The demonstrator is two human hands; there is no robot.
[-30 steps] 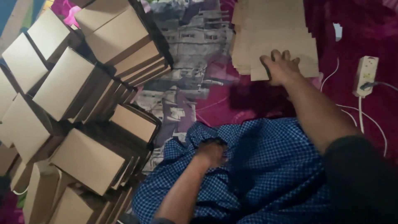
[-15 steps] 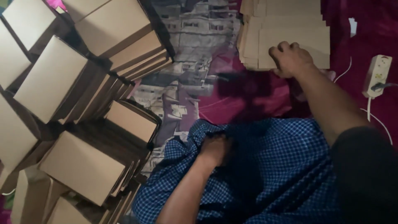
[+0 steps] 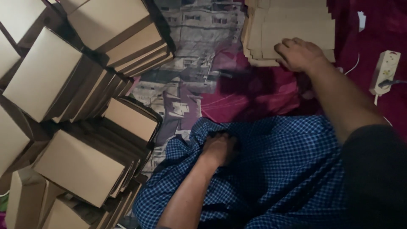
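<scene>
My right hand (image 3: pixel 300 54) reaches forward to the near edge of a stack of flat brown cardboard sheets (image 3: pixel 292 29) on the floor, fingers curled over the top sheets. Whether it grips a sheet I cannot tell. My left hand (image 3: pixel 219 148) rests in my lap with its fingers closed on the blue checked cloth (image 3: pixel 271 169) that covers my legs.
Several folded brown cardboard boxes (image 3: pixel 80 106) lie piled on the left. A patterned grey sheet (image 3: pixel 190 51) and maroon fabric (image 3: pixel 250 93) cover the floor ahead. A white power strip (image 3: pixel 385 70) with a cable lies at the far right.
My right hand has curled its fingers down onto the stack's near edge. The view has shifted slightly; my left hand stays in my lap.
</scene>
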